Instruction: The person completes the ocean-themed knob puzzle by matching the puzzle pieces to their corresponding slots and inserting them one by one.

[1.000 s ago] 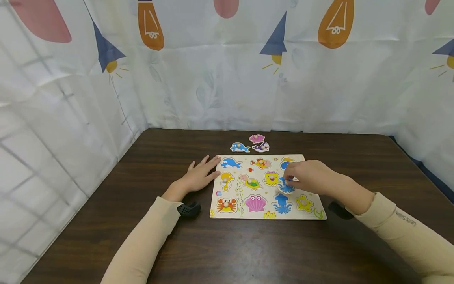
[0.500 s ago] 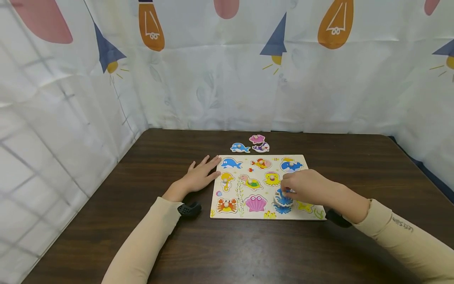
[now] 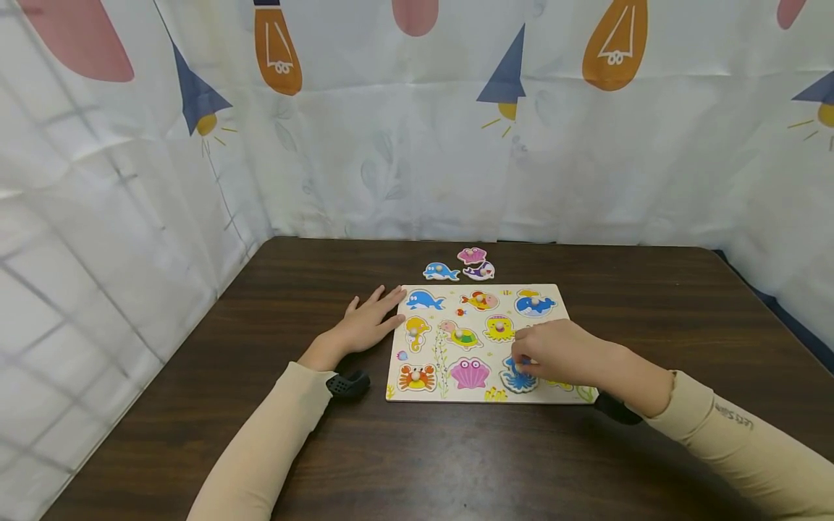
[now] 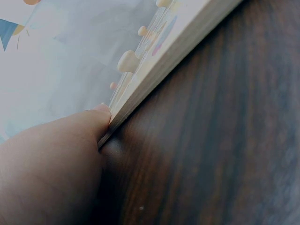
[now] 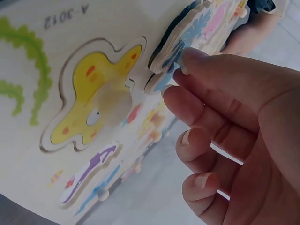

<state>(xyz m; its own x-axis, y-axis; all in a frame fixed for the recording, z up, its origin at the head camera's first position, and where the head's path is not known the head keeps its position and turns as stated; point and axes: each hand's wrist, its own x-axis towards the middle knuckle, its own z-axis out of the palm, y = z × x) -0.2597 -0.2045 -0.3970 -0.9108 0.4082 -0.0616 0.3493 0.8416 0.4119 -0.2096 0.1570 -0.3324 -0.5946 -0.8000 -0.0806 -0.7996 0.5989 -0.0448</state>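
Squid piece [image 3: 517, 380] shifted toward near side of board [image 3: 469, 396], right hand [image 3: 560, 350] pinching it; left hand [image 3: 366, 323] spread wide.

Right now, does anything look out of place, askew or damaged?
One thing: the blue tentacled piece, held by the right grip, sits raised above the puzzle board instead of flush. The blue whale piece, pink shell piece and purple piece lie loose beyond the board. No damage or spill shows.
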